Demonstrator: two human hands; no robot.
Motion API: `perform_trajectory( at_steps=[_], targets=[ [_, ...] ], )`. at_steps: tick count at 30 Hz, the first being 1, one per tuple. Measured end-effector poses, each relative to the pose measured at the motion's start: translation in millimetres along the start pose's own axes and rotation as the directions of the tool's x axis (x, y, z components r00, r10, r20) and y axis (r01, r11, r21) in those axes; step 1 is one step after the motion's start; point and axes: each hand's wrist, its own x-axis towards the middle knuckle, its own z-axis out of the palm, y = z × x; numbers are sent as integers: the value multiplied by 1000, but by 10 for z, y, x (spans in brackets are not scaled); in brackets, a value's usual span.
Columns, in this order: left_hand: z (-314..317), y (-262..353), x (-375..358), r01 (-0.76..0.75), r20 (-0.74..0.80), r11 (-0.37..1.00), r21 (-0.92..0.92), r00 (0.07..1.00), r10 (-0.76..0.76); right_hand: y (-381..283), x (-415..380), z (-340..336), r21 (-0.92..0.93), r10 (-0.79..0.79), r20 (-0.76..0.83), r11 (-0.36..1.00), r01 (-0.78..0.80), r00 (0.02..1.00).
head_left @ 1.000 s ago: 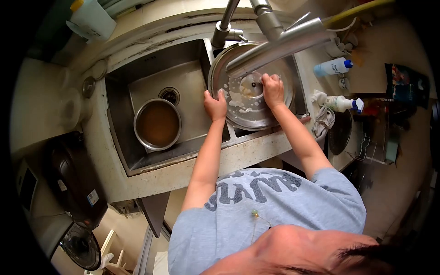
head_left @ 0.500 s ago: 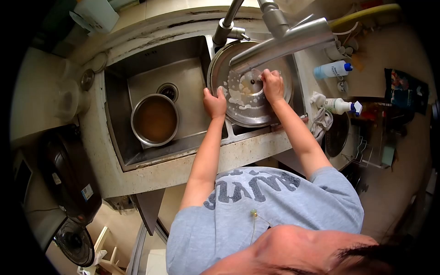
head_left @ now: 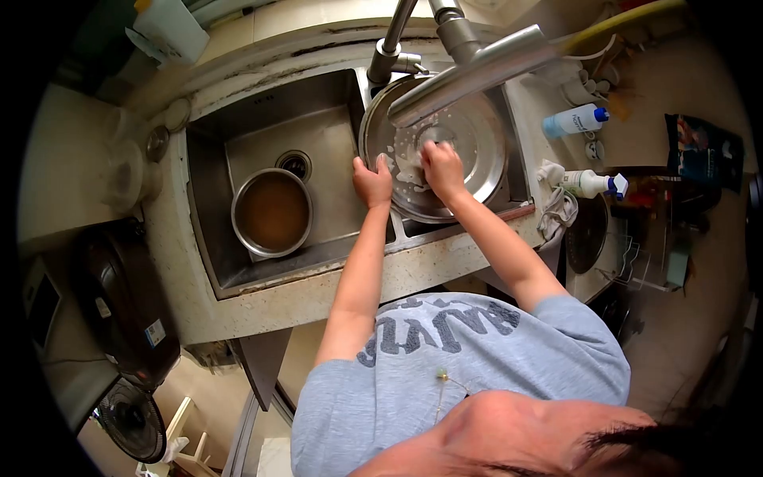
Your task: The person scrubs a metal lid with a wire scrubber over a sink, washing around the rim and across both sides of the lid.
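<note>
A wide round metal lid point(head_left: 482, 163) rests over the right basin of the sink, with white suds spread on its left part. My left hand point(head_left: 373, 183) grips the lid's left rim, thumb uppermost. Over the sudsy area, left of the lid's middle, my right hand point(head_left: 443, 168) is closed with its fingers pressed down to the surface. Whatever lies under those fingers is hidden. Above them hangs the thick metal faucet spout point(head_left: 477, 73), which covers part of the lid's far side.
In the left basin point(head_left: 334, 119) a metal pot point(head_left: 273, 213) of brownish liquid stands near the drain point(head_left: 295, 164). On the right are a blue-capped bottle point(head_left: 574, 122), a spray bottle point(head_left: 590, 184) and a crumpled cloth point(head_left: 558, 208). A fan point(head_left: 131, 419) stands lower left.
My right hand has moved left across the lid and slightly towards me. My left hand stays on the rim. The suds have spread into a different pattern.
</note>
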Motion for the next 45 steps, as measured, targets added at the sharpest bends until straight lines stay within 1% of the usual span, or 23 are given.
perform_trajectory(
  at_steps=[1,2,4,8,13,14,16,17,20,21,24,25,27,28,30,32,34,36,37,38,41,44,45],
  targets=[
    [0,5,-4,-2,-8,1000,-32,1000,1,28,-130,-90,21,-72,22,997,71,997],
    [7,13,-6,0,-16,998,-64,1000,-1,84,-213,-238,-83,30,58,996,-25,998],
    [9,53,2,-5,-30,997,-71,1000,3,325,-129,-341,-186,97,-12,978,-97,995],
    [-1,-3,-2,25,30,1000,-17,999,-25,329,401,66,-87,114,-112,988,-124,987],
    [-27,50,-3,49,22,998,-46,999,-48,176,-69,-83,90,6,21,996,-8,1000],
    [-33,82,-8,52,15,997,-65,999,-51,243,-36,-134,83,-1,21,997,-1,1000],
    [-6,92,21,82,20,995,-49,997,-81,319,66,-222,-147,183,-26,972,-185,983],
    [-26,59,-16,102,41,995,-17,994,-102,322,215,-150,-181,204,-91,959,-217,975],
    [-17,40,-10,74,29,997,-23,997,-73,105,380,99,-88,138,-77,986,-145,987],
    [-10,23,-6,67,30,998,-17,997,-67,-17,250,57,-44,36,-66,998,-39,997],
    [-5,15,-4,26,21,1000,-8,999,-26,94,-147,-192,-67,45,-8,997,-45,999],
    [4,37,17,31,16,999,-15,999,-31,246,-128,-240,-122,112,-20,986,-114,993],
    [-10,35,-15,53,29,999,-11,998,-53,346,102,-261,-213,184,-73,957,-195,980],
    [-34,4,-83,63,44,998,2,997,-63,397,256,-129,-211,141,-129,963,-166,982],
    [3,13,-12,70,40,997,12,997,-70,192,444,89,-163,198,-111,963,-214,974],
    [7,1,13,62,38,998,11,997,-62,-62,231,101,-15,61,-12,998,-62,998],
    [-4,-11,-6,61,51,998,1,997,-61,32,2,-70,-12,-22,-16,1000,21,1000],
    [20,1,-10,20,13,998,-60,1000,-19,355,-90,-187,-128,134,17,983,-131,991],
    [30,38,18,27,7,997,-66,1000,-26,367,44,-252,-219,226,-39,948,-229,973],
    [13,58,27,36,20,998,-55,999,-35,553,186,-81,-180,230,-54,955,-236,972],
    [-2,51,-31,26,17,999,-39,1000,-25,305,417,258,-190,98,-59,976,-107,994],
    [9,-24,-17,25,17,1000,3,1000,-25,-1,46,24,-94,-124,-35,988,120,992],
    [-2,-18,-25,22,20,1000,-20,1000,-22,64,-68,-73,-98,-70,-46,993,66,996]
  ],
)
